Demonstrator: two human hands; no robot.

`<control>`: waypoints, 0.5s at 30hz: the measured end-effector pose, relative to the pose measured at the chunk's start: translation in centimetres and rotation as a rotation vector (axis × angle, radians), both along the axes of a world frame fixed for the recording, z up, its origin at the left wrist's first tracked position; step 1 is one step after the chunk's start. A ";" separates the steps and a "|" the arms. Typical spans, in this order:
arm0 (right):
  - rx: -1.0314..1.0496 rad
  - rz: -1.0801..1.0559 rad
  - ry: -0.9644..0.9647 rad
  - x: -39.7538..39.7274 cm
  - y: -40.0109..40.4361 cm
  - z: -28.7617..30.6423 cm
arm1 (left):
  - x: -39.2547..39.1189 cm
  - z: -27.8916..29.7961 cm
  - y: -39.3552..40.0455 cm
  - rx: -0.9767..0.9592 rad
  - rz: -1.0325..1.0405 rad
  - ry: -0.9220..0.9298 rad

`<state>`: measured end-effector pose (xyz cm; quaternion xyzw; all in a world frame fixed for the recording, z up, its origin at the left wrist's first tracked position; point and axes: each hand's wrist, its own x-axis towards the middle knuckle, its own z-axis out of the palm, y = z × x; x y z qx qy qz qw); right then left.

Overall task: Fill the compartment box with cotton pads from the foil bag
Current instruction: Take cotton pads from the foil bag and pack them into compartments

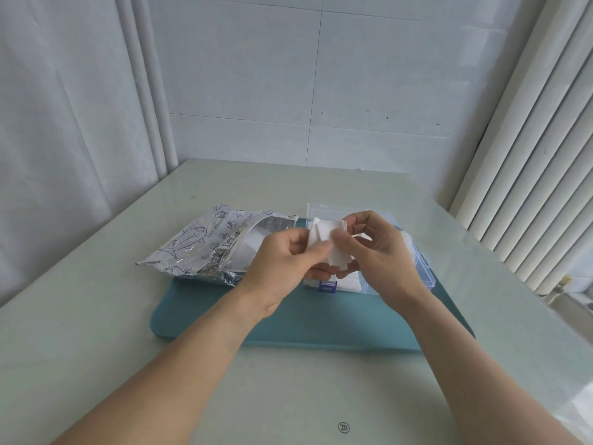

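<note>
Both the left hand (282, 261) and right hand (369, 248) pinch a small stack of white square cotton pads (327, 239) over the clear plastic compartment box (423, 268); looks like loose pads could slip off and miss it.

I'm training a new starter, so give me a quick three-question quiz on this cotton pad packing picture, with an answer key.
1. True or false: the foil bag lies to the left of the compartment box.
2. What do the left hand and the right hand hold between them?
A. a stack of cotton pads
B. the box lid
C. the bag's torn strip
3. Fill in: bag and box both rest on a ____ tray.

Key: 1 true; 2 A; 3 teal (blue-green).
</note>
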<state>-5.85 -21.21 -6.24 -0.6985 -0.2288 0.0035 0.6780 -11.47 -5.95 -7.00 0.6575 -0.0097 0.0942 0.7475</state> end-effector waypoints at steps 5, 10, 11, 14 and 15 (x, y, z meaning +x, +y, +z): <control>-0.073 0.093 0.030 -0.1 -0.3 0.2 | 0.1 -0.3 0.1 -0.016 0.004 0.041; -0.094 0.037 0.013 -0.1 -0.2 0.2 | 0.1 -0.3 0.1 -0.072 0.010 0.084; -0.102 0.054 0.015 -0.1 -0.3 0.1 | 0.2 -0.4 0.0 -0.073 0.018 0.095; -0.116 0.153 0.044 0.0 -0.6 0.4 | 0.5 -0.7 0.1 -0.051 0.069 0.133; -0.114 0.193 0.065 0.0 -0.7 0.5 | 0.6 -0.8 0.2 -0.033 0.088 0.140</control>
